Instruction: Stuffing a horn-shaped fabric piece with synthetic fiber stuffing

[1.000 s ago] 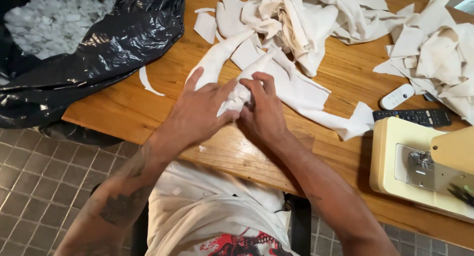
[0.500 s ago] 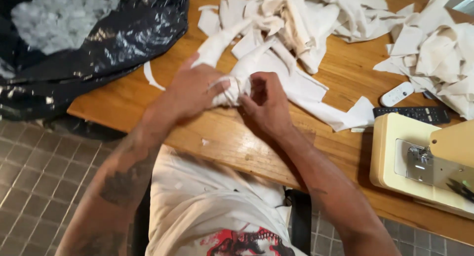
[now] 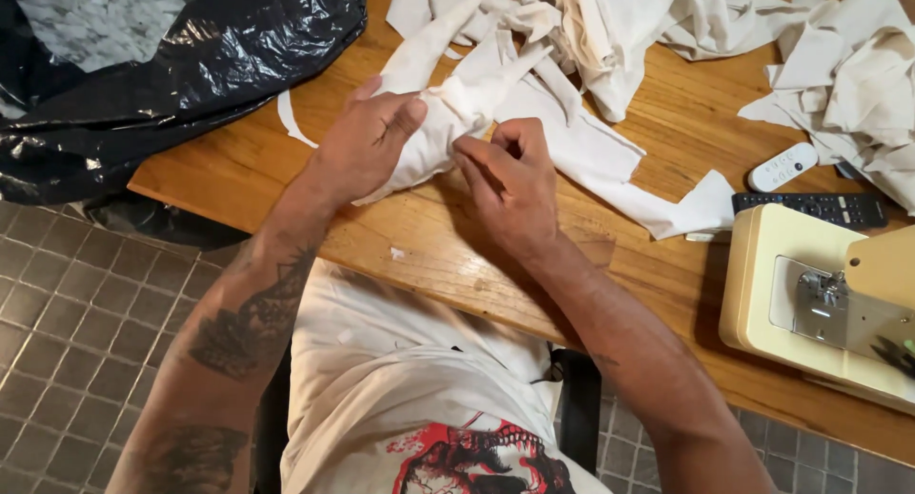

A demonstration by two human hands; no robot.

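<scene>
We note both hands on one white cloth piece, which lies on the wooden counter just in front of the cloth heap. The left hand is curled closed over the piece's near end, thumb on top. The right hand is closed to a pinch, fingertips gripping the piece's edge near its middle.

Risks, as we judge them:
- The piece's far strips run under and into the heap; a pull could drag neighbouring scraps along, or tangle them.
- The pinch is shallow (only an edge is held), so the fabric could slip out of it.
- A stray strip lies at the counter's edge beside the black plastic bag; a brush of the left forearm could knock it to the tiled floor.
- The long strip reaches towards the remotes; tugging it might shift them.

Counts:
- Hands: 2.
- Bag: 1, with pale scraps inside (uncountable).
- Remotes: 2, one white, one black.
- Sewing machine: 1, cream.
- Cloth heaps: 2, the second at the right; separate pieces cannot be counted.
</scene>
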